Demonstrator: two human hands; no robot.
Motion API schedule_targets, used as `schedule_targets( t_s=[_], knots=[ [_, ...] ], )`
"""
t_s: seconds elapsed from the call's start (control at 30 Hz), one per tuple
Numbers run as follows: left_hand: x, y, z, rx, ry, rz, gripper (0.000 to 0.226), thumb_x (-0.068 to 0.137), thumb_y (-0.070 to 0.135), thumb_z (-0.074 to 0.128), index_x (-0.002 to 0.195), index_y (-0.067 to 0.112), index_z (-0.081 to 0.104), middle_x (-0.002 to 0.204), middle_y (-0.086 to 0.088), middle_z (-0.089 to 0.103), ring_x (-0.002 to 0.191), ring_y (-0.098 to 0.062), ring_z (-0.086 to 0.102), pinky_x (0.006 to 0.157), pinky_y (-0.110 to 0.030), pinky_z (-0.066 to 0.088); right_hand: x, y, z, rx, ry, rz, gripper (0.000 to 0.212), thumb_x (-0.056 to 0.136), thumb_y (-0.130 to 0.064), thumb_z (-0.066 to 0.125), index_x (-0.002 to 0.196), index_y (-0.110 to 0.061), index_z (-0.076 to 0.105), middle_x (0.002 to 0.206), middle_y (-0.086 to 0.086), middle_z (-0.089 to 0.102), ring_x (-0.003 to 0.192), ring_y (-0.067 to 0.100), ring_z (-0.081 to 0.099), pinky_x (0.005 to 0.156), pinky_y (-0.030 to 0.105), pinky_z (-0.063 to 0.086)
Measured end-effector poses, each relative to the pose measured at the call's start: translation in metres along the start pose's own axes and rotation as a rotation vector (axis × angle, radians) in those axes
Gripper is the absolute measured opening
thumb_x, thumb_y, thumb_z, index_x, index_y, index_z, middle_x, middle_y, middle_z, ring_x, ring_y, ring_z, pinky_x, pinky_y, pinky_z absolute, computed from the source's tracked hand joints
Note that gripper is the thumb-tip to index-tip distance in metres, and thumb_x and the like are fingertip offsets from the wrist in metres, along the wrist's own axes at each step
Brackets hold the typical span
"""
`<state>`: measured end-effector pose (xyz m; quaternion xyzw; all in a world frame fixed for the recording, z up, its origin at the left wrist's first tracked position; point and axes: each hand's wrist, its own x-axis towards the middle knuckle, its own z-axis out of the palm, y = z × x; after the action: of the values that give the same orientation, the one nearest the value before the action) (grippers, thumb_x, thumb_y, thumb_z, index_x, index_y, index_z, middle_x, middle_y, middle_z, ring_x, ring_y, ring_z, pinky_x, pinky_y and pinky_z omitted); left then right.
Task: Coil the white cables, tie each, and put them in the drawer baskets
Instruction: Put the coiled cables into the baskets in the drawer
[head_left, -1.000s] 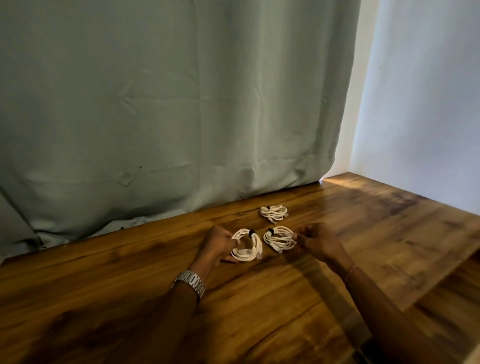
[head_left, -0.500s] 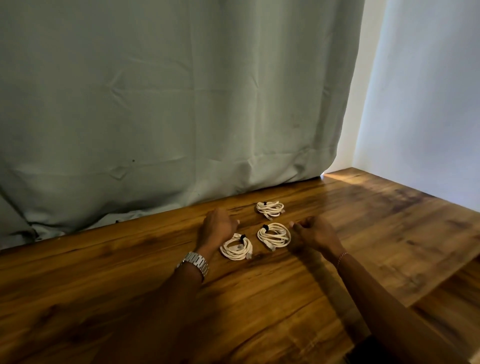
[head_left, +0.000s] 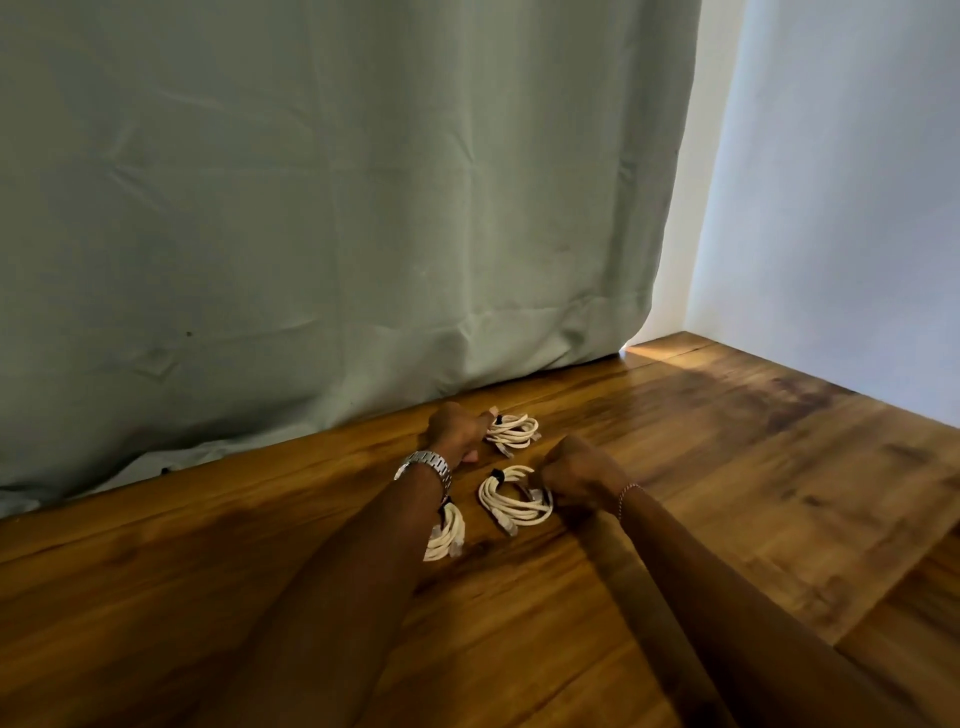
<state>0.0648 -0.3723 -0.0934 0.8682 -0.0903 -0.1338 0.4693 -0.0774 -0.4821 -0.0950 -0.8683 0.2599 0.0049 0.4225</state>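
Both your hands close on tied white coils, ready to lift them from the wooden table (head_left: 727, 493).

The table runs under both grips, and the green curtain (head_left: 311, 208) hangs just beyond your left hand (head_left: 452, 431); no drawer or basket is in view. Your left hand curls on the far coil (head_left: 514, 432), pinching it at the side with the black tie, probably because the tie keeps the loops together there. Your right hand (head_left: 576, 478) is in a fist on the edge of the middle coil (head_left: 511, 501), which lies flat just left of this grip. The near coil (head_left: 447, 530) rests untouched, half hidden under your left wrist, near the watch (head_left: 425, 464).
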Motion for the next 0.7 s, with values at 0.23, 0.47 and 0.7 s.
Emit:
schedule_targets(
  t_s=[0.23, 0.47, 0.7],
  knots=[
    [0.02, 0.007, 0.02, -0.017, 0.027, -0.112, 0.022, 0.085, 0.019, 0.079, 0.092, 0.001, 0.069, 0.087, -0.014, 0.072, 0.057, -0.019, 0.059, 0.042, -0.024, 0.045, 0.007, 0.016, -0.004, 0.131, -0.064, -0.038, 0.013, 0.085, -0.016, 0.075, 0.086, -0.003, 0.072, 0.077, 0.008, 0.066, 0.075, 0.019, 0.058, 0.066, 0.029, 0.048],
    [0.01, 0.016, 0.019, -0.173, -0.01, 0.008, 0.006, 0.095, 0.004, 0.06, 0.098, -0.001, 0.062, 0.071, -0.011, 0.062, 0.047, -0.02, 0.056, 0.04, -0.023, 0.043, -0.012, 0.035, -0.017, 0.443, -0.143, -0.066, 0.017, 0.094, -0.014, 0.069, 0.106, -0.003, 0.064, 0.09, 0.008, 0.075, 0.082, 0.017, 0.069, 0.068, 0.03, 0.056],
    [-0.014, 0.013, 0.007, -0.488, -0.26, 0.043, 0.03, 0.09, -0.001, 0.068, 0.108, 0.012, 0.049, 0.096, -0.016, 0.065, 0.069, -0.024, 0.064, 0.057, -0.04, 0.058, -0.045, 0.046, -0.035, 0.85, -0.138, -0.109, 0.022, 0.084, -0.007, 0.074, 0.102, -0.005, 0.063, 0.098, 0.016, 0.073, 0.086, 0.024, 0.072, 0.075, 0.038, 0.06]
  ],
)
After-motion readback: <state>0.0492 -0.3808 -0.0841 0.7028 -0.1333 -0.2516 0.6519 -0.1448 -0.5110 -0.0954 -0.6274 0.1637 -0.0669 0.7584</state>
